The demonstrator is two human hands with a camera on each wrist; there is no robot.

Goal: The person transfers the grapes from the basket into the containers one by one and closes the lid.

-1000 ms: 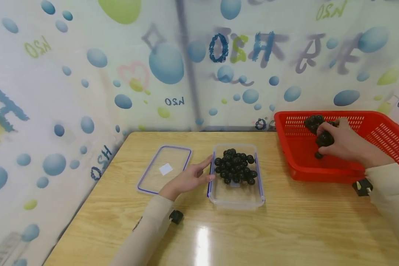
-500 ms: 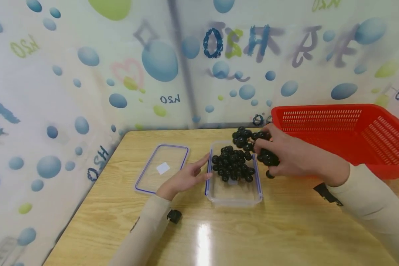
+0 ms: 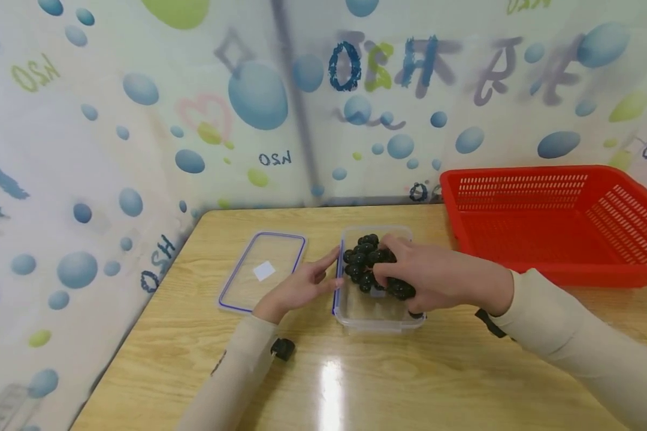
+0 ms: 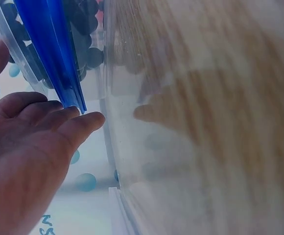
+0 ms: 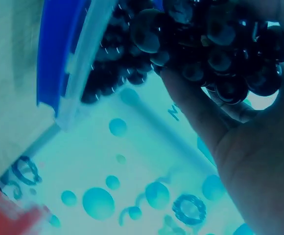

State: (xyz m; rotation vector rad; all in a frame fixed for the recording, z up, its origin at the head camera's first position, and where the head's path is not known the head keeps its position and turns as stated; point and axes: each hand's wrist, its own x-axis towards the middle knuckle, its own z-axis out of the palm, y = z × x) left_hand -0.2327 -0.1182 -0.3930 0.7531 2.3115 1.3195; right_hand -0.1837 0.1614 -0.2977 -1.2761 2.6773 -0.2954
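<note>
My right hand (image 3: 437, 274) grips a bunch of dark grapes (image 3: 400, 290) over the right part of a clear plastic container (image 3: 380, 326). Another bunch of black grapes (image 3: 357, 263) lies inside the container, partly covered by that hand in the head view. In the right wrist view, the fingers curl around the held grapes (image 5: 220, 58) beside the container's blue side clip (image 5: 54, 54). My left hand (image 3: 301, 288) rests against the container's left side, its fingers extended. The left wrist view shows those fingertips right at a blue clip (image 4: 54, 49).
A clear lid (image 3: 242, 254) with a blue seal and a white label lies flat on the wooden table (image 3: 280, 383), left of the container. A red perforated basket (image 3: 566, 274) stands at the right. A patterned wall sheet (image 3: 313, 137) rises behind the table.
My right hand has carried the grape bunch from the red basket leftward and down into place over the container. The left hand stays at the container's side. The head view has shifted slightly.
</note>
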